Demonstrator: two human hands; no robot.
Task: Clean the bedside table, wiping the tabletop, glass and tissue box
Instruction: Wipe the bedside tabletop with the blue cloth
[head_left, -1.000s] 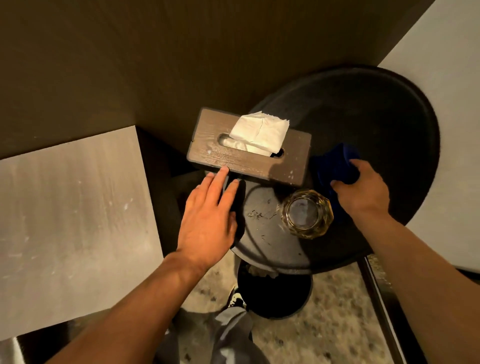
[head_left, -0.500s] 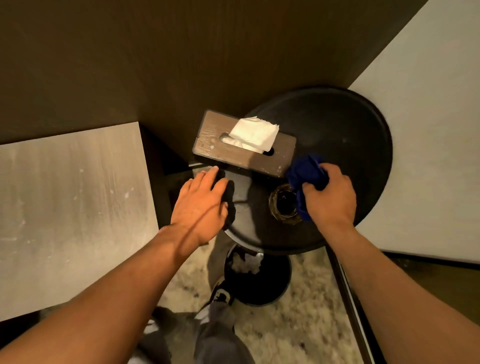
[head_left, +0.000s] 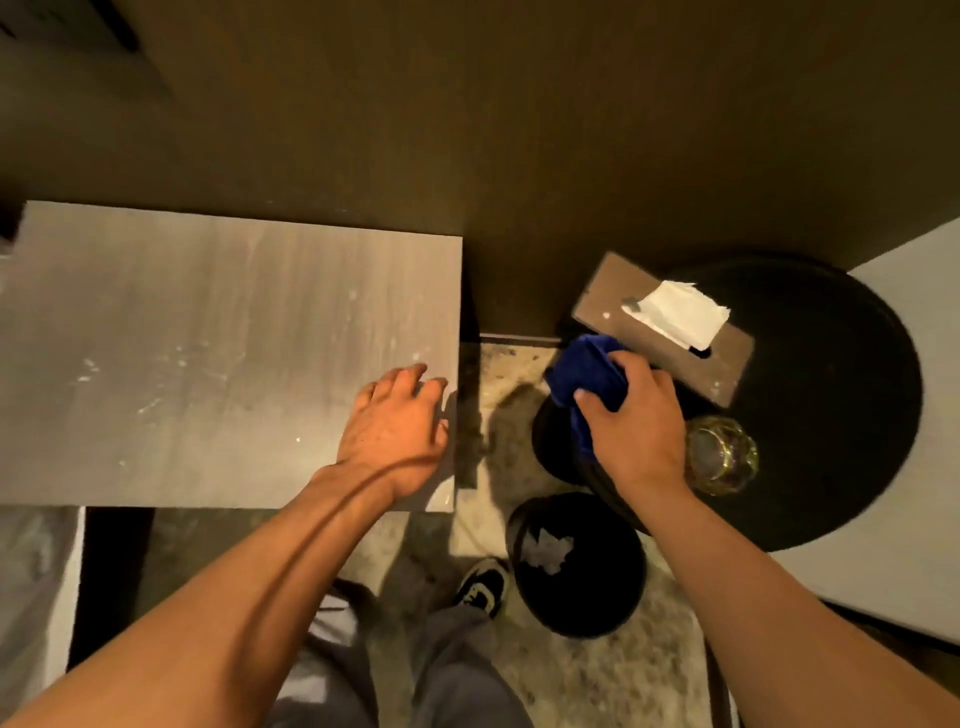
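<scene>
A grey slab (head_left: 208, 353) with pale scuffs and specks filled the left, its far edge against a dark brown wall (head_left: 467, 130). Below, a speckled floor (head_left: 597, 675) showed between the furniture. A round black base (head_left: 576, 566) stood on that floor with a pale scrap on top. Just beside it was a black-and-white shoe (head_left: 483, 587), above grey trouser legs (head_left: 457, 675). A white panel (head_left: 904, 561) lay at right.

Head view, steeply downward, close above hands (head_left: 395, 426)

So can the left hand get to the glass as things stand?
Probably not directly: the left hand rests on the grey surface, and the right hand with its blue cloth lies between it and the glass.
</scene>
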